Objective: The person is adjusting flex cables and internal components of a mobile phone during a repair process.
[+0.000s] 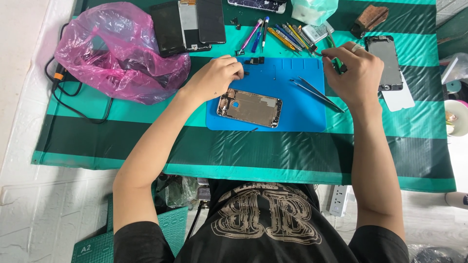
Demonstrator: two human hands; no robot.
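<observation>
An opened phone housing [250, 107], metal inside facing up, lies on a blue work mat [297, 119]. My left hand [214, 78] hovers just above the housing's upper left corner with its fingertips pinched together; anything between them is too small to see. At the mat's right edge my right hand [353, 70], with a ring on one finger, grips a thin green-handled tool [335, 59]. Tweezers [318, 93] lie on the mat between the two hands. A small black part [254, 61] sits at the mat's top edge.
A pink plastic bag [117, 51] lies at the left beside a black cable [73, 100]. Phone screens [187, 22] and several screwdrivers [285, 36] lie at the back. Another phone frame [386, 61] is at the right, and a power strip [338, 199] below the table edge.
</observation>
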